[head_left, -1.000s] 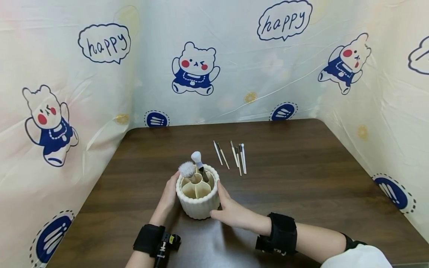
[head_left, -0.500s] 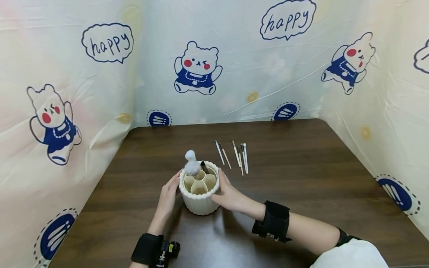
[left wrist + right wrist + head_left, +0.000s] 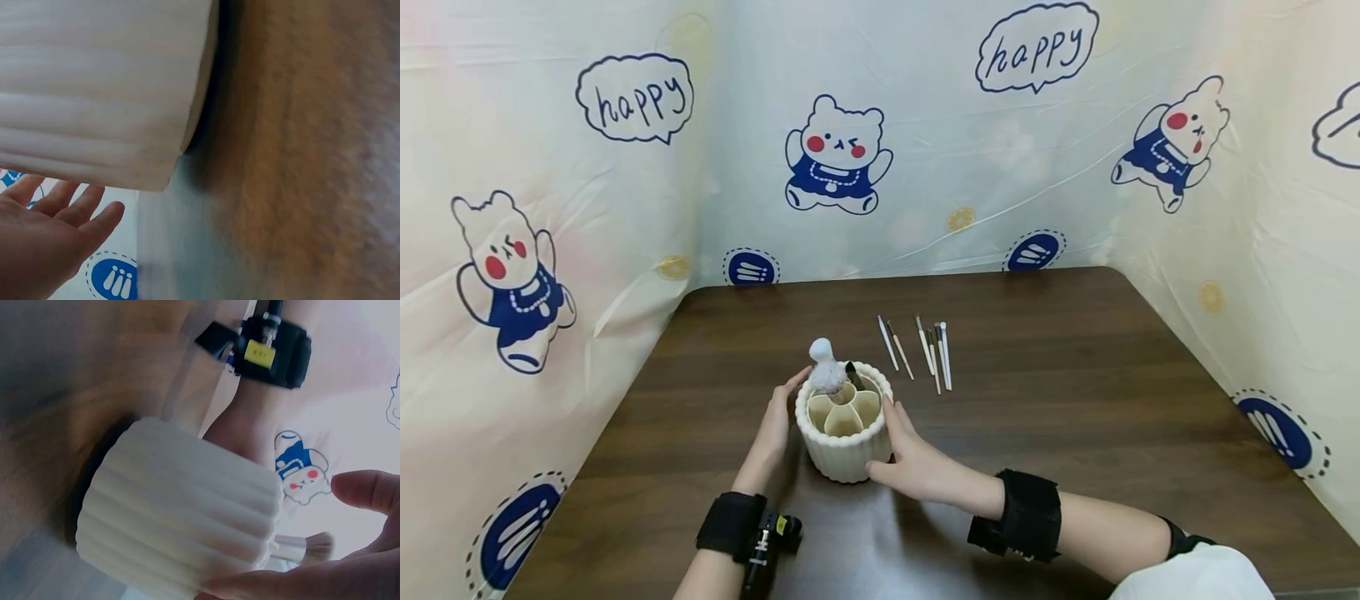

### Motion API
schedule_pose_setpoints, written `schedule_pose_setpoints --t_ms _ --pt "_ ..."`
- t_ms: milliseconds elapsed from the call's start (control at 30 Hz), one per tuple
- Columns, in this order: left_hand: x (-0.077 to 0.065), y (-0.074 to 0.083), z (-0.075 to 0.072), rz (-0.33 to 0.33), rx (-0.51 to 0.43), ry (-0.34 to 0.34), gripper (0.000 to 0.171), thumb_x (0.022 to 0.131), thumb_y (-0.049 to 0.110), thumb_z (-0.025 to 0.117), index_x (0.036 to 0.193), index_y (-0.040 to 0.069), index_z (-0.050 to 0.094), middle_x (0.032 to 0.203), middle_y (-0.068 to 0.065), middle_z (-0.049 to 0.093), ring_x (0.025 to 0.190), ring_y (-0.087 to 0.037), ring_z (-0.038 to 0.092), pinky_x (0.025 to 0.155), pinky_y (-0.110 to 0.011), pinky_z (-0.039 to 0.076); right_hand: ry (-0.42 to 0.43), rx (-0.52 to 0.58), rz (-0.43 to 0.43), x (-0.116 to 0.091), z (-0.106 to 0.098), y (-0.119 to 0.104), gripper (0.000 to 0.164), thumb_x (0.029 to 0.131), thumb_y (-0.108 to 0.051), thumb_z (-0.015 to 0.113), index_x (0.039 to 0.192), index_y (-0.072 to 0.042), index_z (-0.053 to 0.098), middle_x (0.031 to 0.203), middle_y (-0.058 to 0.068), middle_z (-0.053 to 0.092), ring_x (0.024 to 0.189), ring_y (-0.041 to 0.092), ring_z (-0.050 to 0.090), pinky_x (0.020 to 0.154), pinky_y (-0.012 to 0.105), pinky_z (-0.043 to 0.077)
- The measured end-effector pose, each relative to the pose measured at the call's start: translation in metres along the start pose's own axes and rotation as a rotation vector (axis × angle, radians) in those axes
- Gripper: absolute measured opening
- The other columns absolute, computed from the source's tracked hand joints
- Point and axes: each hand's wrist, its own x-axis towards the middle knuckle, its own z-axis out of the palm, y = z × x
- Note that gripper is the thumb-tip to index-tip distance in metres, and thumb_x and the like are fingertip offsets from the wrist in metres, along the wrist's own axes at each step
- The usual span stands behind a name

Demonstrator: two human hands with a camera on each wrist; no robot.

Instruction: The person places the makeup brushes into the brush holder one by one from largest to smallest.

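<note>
1. Brush holder [image 3: 842, 454], cream and ribbed with a scalloped rim, is at the tabletop [image 3: 700, 375], near six o'clock in the head view; whether its base touches the wood I cannot tell.
2. Left hand [image 3: 775, 425]: at the holder's nine o'clock, fingers reaching up its side towards the rim. This grip is spread, the fingers slightly apart and not wrapped round anything.
3. Right hand [image 3: 921, 467]: at the holder's four o'clock, fingers on the outer wall, thumb lower down near the base. This grip is apart too, thumb and fingers well separated; the holder is between the two hands.
4. Inside the holder, a beige divider [image 3: 842, 421] forms petal-shaped compartments.
5. A fluffy pale brush [image 3: 827, 377] is at eleven o'clock of the opening, a round-tipped brush [image 3: 822, 348] showing just behind it; a dark-bristled brush [image 3: 854, 377] leans near twelve o'clock.
6. Six slim brushes [image 3: 937, 358] lie loose between the holder's one and two o'clock, two in one group, four in another.
7. Black straps [image 3: 1030, 514] circle both wrists; a white sleeve [image 3: 1195, 575] shows at five o'clock in the head view.
8. A pale printed sheet [image 3: 925, 142] with bears and "happy" bubbles hangs from ten round to two o'clock.
</note>
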Motion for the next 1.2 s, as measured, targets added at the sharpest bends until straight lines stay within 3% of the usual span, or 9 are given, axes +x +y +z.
schedule_pose_setpoints --t_ms 100,233,333,500,667,800,1000,1100,1200 --pt "0.005 -0.001 0.001 0.017 -0.009 -0.022 0.055 0.103 0.025 0.01 0.15 0.003 0.027 0.155 -0.018 0.028 0.144 -0.03 0.023 0.118 -0.047 0.017 0.008 0.01 0.012 -0.002 0.003 -0.001 0.093 0.086 -0.016 0.055 0.15 0.005 -0.009 0.157 0.028 -0.013 0.147 0.038 -0.007 0.119 0.056 0.008" --pt "0.003 -0.002 0.004 -0.019 0.012 -0.011 0.056 0.103 0.029 0.013 0.149 0.002 0.029 0.156 -0.016 0.028 0.144 -0.029 0.02 0.119 -0.046 0.014 0.017 0.024 0.01 0.0 0.005 0.002 0.093 0.088 -0.018 0.055 0.148 0.009 -0.012 0.156 0.029 -0.014 0.147 0.038 -0.008 0.119 0.055 0.006" --pt "0.0 -0.003 0.005 -0.04 0.015 0.001 0.057 0.103 0.032 0.013 0.146 0.002 0.035 0.152 -0.016 0.034 0.139 -0.025 0.028 0.116 -0.042 0.019 0.023 0.033 0.005 0.003 0.006 0.003 0.093 0.089 -0.019 0.055 0.146 0.012 -0.012 0.155 0.03 -0.014 0.147 0.039 -0.007 0.119 0.054 0.006" --pt "-0.003 -0.004 0.005 0.006 0.018 0.022 0.055 0.104 0.032 0.014 0.14 0.003 0.044 0.142 -0.013 0.046 0.124 -0.007 0.043 0.108 -0.03 0.03 0.065 0.018 -0.011 0.014 0.002 0.004 0.095 0.089 -0.021 0.058 0.146 0.015 -0.009 0.155 0.034 -0.009 0.146 0.041 -0.002 0.119 0.054 0.009" --pt "-0.012 -0.005 0.007 0.029 0.01 0.046 0.055 0.105 0.031 0.014 0.146 0.002 0.036 0.15 -0.016 0.038 0.136 -0.022 0.036 0.114 -0.04 0.027 0.088 0.036 -0.001 0.029 -0.005 0.007 0.104 0.088 -0.037 0.064 0.147 0.012 -0.007 0.156 0.032 -0.005 0.147 0.04 0.003 0.119 0.053 0.013" --pt "-0.025 -0.007 0.012 0.027 0.0 0.129 0.053 0.105 0.028 0.017 0.146 -0.002 0.032 0.153 -0.019 0.033 0.14 -0.029 0.03 0.116 -0.045 0.024 0.107 0.058 0.006 0.039 -0.008 0.008 0.107 0.087 -0.042 0.064 0.149 0.009 -0.006 0.157 0.031 -0.003 0.146 0.04 0.006 0.119 0.053 0.016" --pt "-0.034 -0.007 0.013 0.024 0.017 0.197 0.051 0.104 0.024 0.018 0.145 -0.003 0.035 0.15 -0.02 0.037 0.126 -0.001 0.042 0.116 -0.043 0.027 0.124 0.049 0.048 0.048 -0.01 0.007 0.105 0.086 -0.04 0.065 0.15 0.005 -0.005 0.158 0.027 -0.002 0.147 0.038 0.007 0.119 0.052 0.017" --pt "-0.032 -0.005 0.01 0.033 0.02 0.19 0.052 0.104 0.024 0.016 0.145 -0.002 0.034 0.149 -0.022 0.038 0.128 -0.008 0.043 0.115 -0.046 0.027 0.126 0.048 0.043 0.047 -0.009 0.007 0.105 0.086 -0.04 0.066 0.15 0.007 -0.004 0.158 0.028 -0.002 0.147 0.039 0.006 0.119 0.052 0.016" --pt "-0.025 0.0 0.008 0.027 0.025 0.159 0.053 0.104 0.025 0.012 0.148 -0.001 0.029 0.149 -0.025 0.035 0.138 -0.029 0.035 0.115 -0.05 0.024 0.125 0.063 0.033 0.04 -0.009 0.009 0.107 0.086 -0.04 0.066 0.149 0.009 -0.004 0.157 0.03 -0.002 0.147 0.04 0.004 0.119 0.053 0.014"
